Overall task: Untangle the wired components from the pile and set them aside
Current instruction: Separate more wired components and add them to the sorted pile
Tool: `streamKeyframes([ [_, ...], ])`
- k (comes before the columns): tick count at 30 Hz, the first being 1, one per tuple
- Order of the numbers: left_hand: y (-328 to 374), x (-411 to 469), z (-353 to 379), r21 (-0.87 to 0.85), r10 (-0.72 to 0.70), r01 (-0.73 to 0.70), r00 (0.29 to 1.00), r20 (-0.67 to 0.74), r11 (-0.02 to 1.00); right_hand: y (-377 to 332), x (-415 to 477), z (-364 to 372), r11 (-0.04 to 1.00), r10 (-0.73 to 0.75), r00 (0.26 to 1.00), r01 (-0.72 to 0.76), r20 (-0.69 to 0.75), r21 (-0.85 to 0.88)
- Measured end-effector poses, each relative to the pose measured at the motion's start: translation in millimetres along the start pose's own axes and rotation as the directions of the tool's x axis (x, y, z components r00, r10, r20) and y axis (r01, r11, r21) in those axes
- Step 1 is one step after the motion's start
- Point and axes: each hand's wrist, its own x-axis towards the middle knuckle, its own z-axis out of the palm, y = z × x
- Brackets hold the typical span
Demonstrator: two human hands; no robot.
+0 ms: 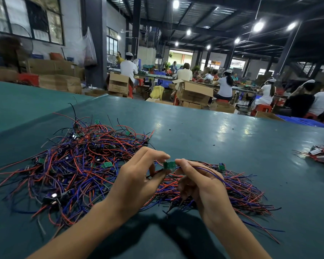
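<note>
A big tangled pile of red, blue and black wires with small green boards covers the left and middle of the green table. A flatter bundle of the same wires lies to its right. Between them, just above the wires, my left hand and my right hand both pinch one small green circuit board from either side. Blue and red wires from the board run over my right hand's fingers.
A small separate heap of wired parts lies at the table's right edge. Beyond the far edge stand cardboard boxes, red stools and several seated workers at other tables. Bare green surface stretches behind and to the right of the pile.
</note>
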Motion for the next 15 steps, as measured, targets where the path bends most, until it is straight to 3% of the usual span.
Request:
streamKeyframes([
  [4, -1.0, -0.3, -1.1, -0.001, 0.011, -0.011, 1.0, 0.001, 1.0, -8.0, 2.0, -1.3, 0.988, 0.046, 0.998, -0.041, -0.035, 0.147],
  [8, -1.9, 0.1, -1.2, -0.027, 0.004, -0.004, 1.0, 0.03, 1.0, -22.5, 5.5, -13.2, 0.974, 0.003, 0.989, 0.03, -0.146, 0.225],
  [11, -2.6, 0.1, -0.9, -0.126, -0.138, 0.152, 0.984, 0.115, 0.98, -28.8, 9.8, -25.6, 0.958, -0.029, 0.948, 0.117, -0.317, 0.261],
  [15, -6.1, -2.3, 3.2, -0.214, -0.309, 0.375, 0.907, 0.286, 0.902, -33.0, 17.4, -45.9, 0.942, -0.016, 0.82, 0.205, -0.572, 0.267],
])
